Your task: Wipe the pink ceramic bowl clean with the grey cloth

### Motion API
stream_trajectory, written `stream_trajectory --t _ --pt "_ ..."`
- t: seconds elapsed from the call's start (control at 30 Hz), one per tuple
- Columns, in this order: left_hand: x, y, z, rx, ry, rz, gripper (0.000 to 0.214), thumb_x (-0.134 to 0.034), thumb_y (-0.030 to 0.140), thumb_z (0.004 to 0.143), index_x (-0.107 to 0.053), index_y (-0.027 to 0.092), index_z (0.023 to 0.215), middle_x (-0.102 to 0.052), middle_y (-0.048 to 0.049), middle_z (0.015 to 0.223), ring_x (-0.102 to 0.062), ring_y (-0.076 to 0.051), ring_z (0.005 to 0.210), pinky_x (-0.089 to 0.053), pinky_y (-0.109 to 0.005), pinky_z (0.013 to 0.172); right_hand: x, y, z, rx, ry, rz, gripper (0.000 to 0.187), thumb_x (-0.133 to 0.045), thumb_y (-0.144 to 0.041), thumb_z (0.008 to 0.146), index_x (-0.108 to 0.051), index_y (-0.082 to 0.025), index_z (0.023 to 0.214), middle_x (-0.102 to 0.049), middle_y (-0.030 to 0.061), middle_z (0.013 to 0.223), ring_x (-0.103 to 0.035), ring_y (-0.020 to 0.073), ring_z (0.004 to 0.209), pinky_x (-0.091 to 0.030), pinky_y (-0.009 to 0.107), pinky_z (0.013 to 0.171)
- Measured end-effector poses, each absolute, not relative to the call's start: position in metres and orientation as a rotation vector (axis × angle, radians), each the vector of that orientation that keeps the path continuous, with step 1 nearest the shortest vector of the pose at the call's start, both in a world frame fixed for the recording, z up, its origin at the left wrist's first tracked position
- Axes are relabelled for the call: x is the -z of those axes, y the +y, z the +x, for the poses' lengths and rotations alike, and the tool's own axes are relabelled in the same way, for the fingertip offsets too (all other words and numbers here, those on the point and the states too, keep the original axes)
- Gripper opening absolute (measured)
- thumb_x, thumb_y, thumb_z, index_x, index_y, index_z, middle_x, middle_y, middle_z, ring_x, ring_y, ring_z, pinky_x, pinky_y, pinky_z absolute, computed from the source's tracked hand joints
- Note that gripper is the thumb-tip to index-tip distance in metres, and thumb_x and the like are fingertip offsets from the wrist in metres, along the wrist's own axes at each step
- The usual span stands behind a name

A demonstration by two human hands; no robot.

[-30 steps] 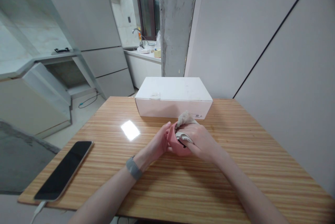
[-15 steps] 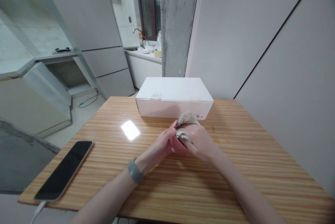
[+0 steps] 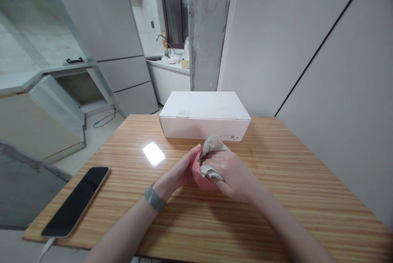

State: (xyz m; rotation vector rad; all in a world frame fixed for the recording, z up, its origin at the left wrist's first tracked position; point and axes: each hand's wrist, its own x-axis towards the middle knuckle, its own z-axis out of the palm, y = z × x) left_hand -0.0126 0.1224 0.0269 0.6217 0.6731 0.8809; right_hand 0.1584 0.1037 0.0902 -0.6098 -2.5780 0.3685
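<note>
Above the wooden table (image 3: 276, 181), my left hand (image 3: 184, 168) grips a small pink container (image 3: 201, 179) from its left side, thumb near the upper rim. Its exact kind is hard to tell, since my hands cover much of it. My right hand (image 3: 229, 171) is closed on a pale grey-white cloth (image 3: 213, 144), with the fingers pushed into the container's open side. One fold of cloth sticks up beyond the knuckles and another shows by the thumb. The right fingertips are hidden inside.
A white cardboard box (image 3: 205, 109) stands on the table just beyond my hands. On the left lies a black-screened phone (image 3: 76, 201) with a white charging cable (image 3: 46, 248) hanging off the table edge. A grey pillar (image 3: 210, 29) rises behind the box.
Both hands have shifted slightly left and nearer to me with the pink container, which is tilted differently and shows more of its side. The cloth has moved along with my right hand.
</note>
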Motion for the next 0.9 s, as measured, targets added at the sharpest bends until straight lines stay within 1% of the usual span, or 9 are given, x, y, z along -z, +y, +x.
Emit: stream_trajectory --t 0.23,0.33,0.47,0.53,0.6,0.67,0.77,0.83,0.9 --pt "-0.032 0.118 -0.005 -0.929 0.664 0.597 0.030 -0.066 0.039 0.079 -0.070 0.012 0.092 -0.071 -0.0051 0.086 -0.062 -0.015 0.072 -0.047 -0.025 0.066 -0.083 0.111 0.162 -0.268 -2.615 -0.710 0.025 -0.035 -0.023 0.093 -0.048 -0.021 0.071 -0.065 0.0039 0.079 -0.056 0.0199 0.076 -0.038 0.034 0.079" --pt "-0.032 0.115 -0.002 -0.947 0.553 0.649 0.030 -0.061 0.036 0.084 -0.068 0.014 0.103 -0.070 -0.0056 0.089 -0.063 -0.017 0.077 -0.049 -0.026 0.065 -0.080 0.114 0.164 -0.236 -2.592 -0.756 0.023 -0.037 -0.023 0.091 -0.050 -0.021 0.072 -0.065 0.0045 0.080 -0.057 0.0206 0.078 -0.038 0.034 0.081" --pt "-0.030 0.116 0.003 -0.965 0.351 0.685 0.041 -0.057 0.028 0.086 -0.058 0.018 0.126 -0.068 -0.0082 0.108 -0.064 -0.022 0.091 -0.053 -0.028 0.069 -0.077 0.117 0.165 -0.207 -2.541 -0.811 0.021 -0.039 -0.022 0.088 -0.052 -0.021 0.072 -0.066 0.0047 0.079 -0.057 0.0209 0.077 -0.039 0.034 0.080" --pt "-0.030 0.116 0.004 -0.965 0.332 0.664 0.044 -0.058 0.025 0.084 -0.057 0.020 0.128 -0.068 -0.0074 0.109 -0.064 -0.020 0.090 -0.053 -0.026 0.068 -0.077 0.117 0.165 -0.201 -2.537 -0.816 0.021 -0.039 -0.023 0.088 -0.053 -0.021 0.071 -0.067 0.0052 0.080 -0.057 0.0211 0.077 -0.040 0.034 0.079" --pt "-0.032 0.116 0.004 -0.949 0.379 0.631 0.039 -0.058 0.027 0.084 -0.060 0.018 0.122 -0.070 -0.0069 0.101 -0.065 -0.019 0.084 -0.053 -0.026 0.067 -0.079 0.115 0.164 -0.204 -2.549 -0.808 0.021 -0.040 -0.024 0.089 -0.055 -0.020 0.073 -0.068 0.0057 0.082 -0.058 0.0213 0.079 -0.040 0.034 0.081" --pt "-0.035 0.116 0.001 -0.909 0.471 0.611 0.036 -0.059 0.036 0.084 -0.066 0.013 0.112 -0.071 -0.0075 0.089 -0.065 -0.019 0.075 -0.051 -0.026 0.065 -0.080 0.111 0.162 -0.210 -2.572 -0.790 0.020 -0.041 -0.024 0.088 -0.056 -0.020 0.076 -0.069 0.0058 0.084 -0.059 0.0211 0.080 -0.040 0.034 0.083" --pt "-0.036 0.116 -0.005 -0.863 0.614 0.630 0.046 -0.057 0.052 0.083 -0.070 0.010 0.096 -0.070 -0.0067 0.074 -0.062 -0.016 0.064 -0.048 -0.026 0.063 -0.081 0.106 0.157 -0.225 -2.614 -0.724 0.016 -0.045 -0.026 0.086 -0.058 -0.020 0.078 -0.070 0.0049 0.086 -0.060 0.0207 0.080 -0.041 0.034 0.084" --pt "-0.033 0.118 -0.009 -0.862 0.689 0.653 0.046 -0.059 0.054 0.083 -0.071 0.010 0.091 -0.069 -0.0056 0.071 -0.061 -0.015 0.065 -0.047 -0.025 0.067 -0.080 0.103 0.153 -0.230 -2.626 -0.682 0.016 -0.046 -0.026 0.085 -0.059 -0.020 0.079 -0.070 0.0049 0.086 -0.060 0.0208 0.081 -0.040 0.034 0.085" --pt "-0.029 0.120 -0.010 -0.875 0.728 0.671 0.044 -0.061 0.052 0.082 -0.071 0.010 0.091 -0.070 -0.0062 0.076 -0.062 -0.016 0.073 -0.046 -0.025 0.073 -0.079 0.103 0.151 -0.236 -2.624 -0.671 0.016 -0.046 -0.025 0.085 -0.059 -0.020 0.077 -0.070 0.0048 0.085 -0.059 0.0205 0.081 -0.040 0.033 0.084"
